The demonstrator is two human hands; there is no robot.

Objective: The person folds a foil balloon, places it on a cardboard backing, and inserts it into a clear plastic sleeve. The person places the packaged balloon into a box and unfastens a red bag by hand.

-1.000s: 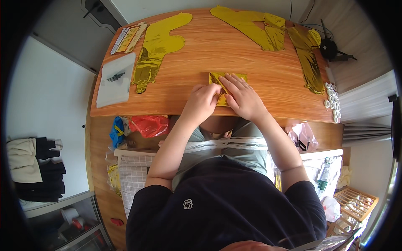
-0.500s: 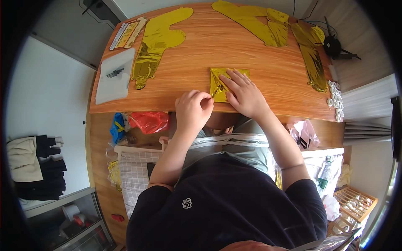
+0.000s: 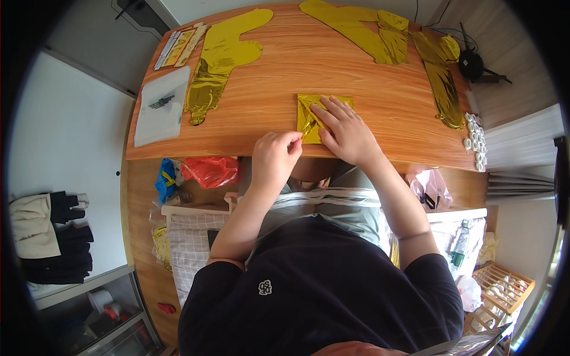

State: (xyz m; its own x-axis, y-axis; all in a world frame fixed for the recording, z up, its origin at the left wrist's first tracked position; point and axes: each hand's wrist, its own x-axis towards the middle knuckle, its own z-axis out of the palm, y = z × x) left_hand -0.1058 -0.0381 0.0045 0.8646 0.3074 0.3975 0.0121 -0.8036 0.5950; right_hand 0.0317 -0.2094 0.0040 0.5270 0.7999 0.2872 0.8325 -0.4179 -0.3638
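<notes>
A folded square of shiny gold foil [image 3: 305,105], like a flat foil balloon, lies near the front edge of the wooden table [image 3: 267,115]. My right hand [image 3: 351,135] rests flat across its right side, fingers stretched out and pressing it down, hiding part of it. At the square's lower left corner, my left hand [image 3: 274,159] pinches a creased bit of the foil between thumb and fingertips. Creases run from that corner up towards the middle of the square.
Flat gold foil balloons lie at the back left [image 3: 237,50], back middle [image 3: 344,26] and right [image 3: 439,77]. A clear plastic sleeve [image 3: 148,127] with dark sticks and printed cards [image 3: 175,50] sit left. White ribbon rolls [image 3: 475,139] line the right edge, near a black device [image 3: 471,65].
My left hand has shifted slightly right, its fingers drawing closer together at the foil's corner. The right hand stays flat in nearly the same place.
</notes>
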